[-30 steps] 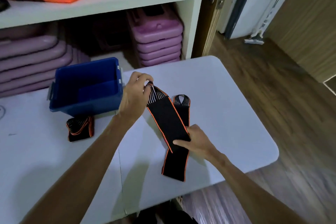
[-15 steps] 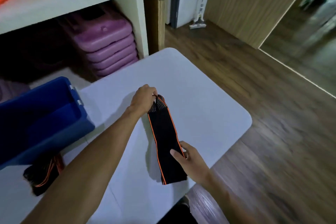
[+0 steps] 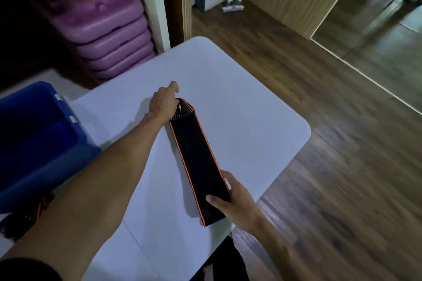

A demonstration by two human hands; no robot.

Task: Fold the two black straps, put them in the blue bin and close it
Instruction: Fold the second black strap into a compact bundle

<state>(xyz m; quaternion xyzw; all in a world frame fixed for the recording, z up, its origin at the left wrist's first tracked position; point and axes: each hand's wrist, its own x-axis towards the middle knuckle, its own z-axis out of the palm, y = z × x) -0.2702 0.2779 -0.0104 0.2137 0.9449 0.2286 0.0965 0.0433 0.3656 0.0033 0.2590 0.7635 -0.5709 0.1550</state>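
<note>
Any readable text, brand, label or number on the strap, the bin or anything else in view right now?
None: no legible word, number or sign anywhere.
Black strap: only orange edging, no print visible.
Blue bin: plain walls, no label seen.
Purple stacked cases: raised marks on top too blurred to read.

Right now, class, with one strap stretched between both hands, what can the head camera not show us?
- Blue bin: cut off by the left edge; no lid in view.
- Folded strap: mostly behind the left forearm and dark.
- Strap far end: bunched inside the left hand.
- Its near end: thumb of the right hand covers part of it.
</note>
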